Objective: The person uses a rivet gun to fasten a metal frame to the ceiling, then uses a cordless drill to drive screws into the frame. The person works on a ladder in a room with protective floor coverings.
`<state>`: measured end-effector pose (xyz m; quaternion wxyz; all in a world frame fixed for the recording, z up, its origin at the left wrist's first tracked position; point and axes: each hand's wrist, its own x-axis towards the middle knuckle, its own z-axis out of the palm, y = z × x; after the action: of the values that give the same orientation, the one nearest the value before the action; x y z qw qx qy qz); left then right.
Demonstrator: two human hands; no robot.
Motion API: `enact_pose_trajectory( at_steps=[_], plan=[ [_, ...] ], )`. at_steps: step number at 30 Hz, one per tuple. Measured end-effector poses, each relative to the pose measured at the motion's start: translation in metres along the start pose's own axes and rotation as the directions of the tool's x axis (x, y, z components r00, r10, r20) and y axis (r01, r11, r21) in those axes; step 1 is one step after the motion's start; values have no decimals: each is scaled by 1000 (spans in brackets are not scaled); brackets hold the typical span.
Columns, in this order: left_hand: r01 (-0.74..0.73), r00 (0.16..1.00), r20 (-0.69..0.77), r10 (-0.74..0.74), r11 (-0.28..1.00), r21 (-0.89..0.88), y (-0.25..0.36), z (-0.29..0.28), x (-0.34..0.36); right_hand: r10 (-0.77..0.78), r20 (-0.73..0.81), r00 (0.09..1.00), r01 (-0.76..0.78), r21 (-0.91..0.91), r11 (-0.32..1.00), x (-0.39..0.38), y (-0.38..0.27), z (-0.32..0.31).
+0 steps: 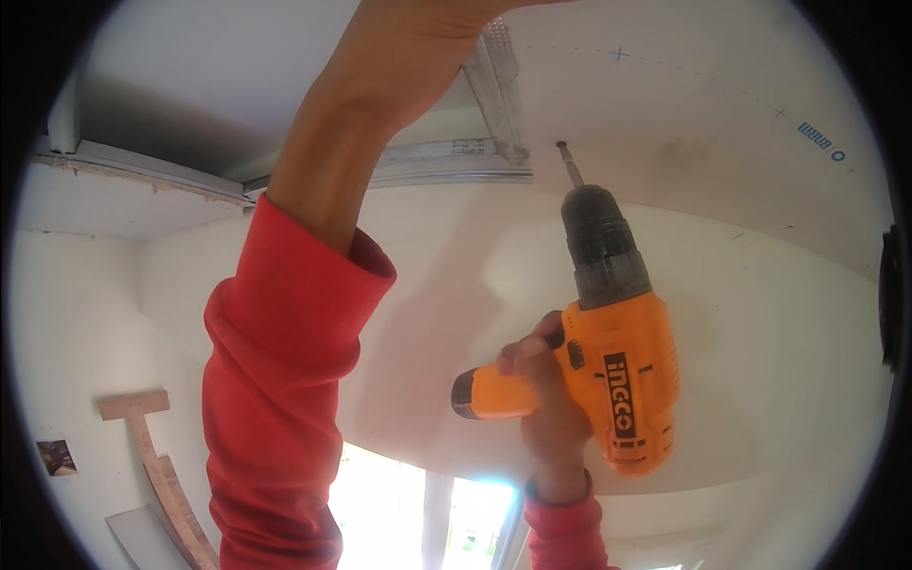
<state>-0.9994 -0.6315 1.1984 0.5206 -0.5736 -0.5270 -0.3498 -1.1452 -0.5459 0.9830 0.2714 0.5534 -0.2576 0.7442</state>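
Note:
My right hand (546, 389) is wrapped round the handle of an orange and black cordless drill (622, 370), which points upward. Its driver bit (572, 166) reaches a small dark screw (561, 143) at the surface of the white ceiling board (665, 123). My left arm is raised in a red sleeve, and the left hand (437, 33) is up at the board beside a metal frame (499, 85). Most of that hand is cut off by the upper edge; the part that shows is stretched out flat, holding nothing visible.
Metal channels (161, 169) border an opening in the ceiling at upper left. A T-shaped wooden prop (147, 442) leans at the lower left wall. Bright windows (389, 503) stand below, and a dark object (891, 299) shows at the right rim.

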Motion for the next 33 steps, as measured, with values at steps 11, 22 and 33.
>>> enact_pose_trajectory(
  at_steps=[11,22,33],
  plan=[
    [-180,967,155,202,973,-144,-15,-11,-5,-17,40,999,19,-56,998,-1,-16,-5],
    [-140,975,161,152,987,-84,-3,-11,-7,-25,0,1000,25,-125,992,-2,-12,8],
    [-88,992,80,102,983,-159,-15,-15,-10,56,-96,994,-44,131,990,-7,11,25]
  ],
)
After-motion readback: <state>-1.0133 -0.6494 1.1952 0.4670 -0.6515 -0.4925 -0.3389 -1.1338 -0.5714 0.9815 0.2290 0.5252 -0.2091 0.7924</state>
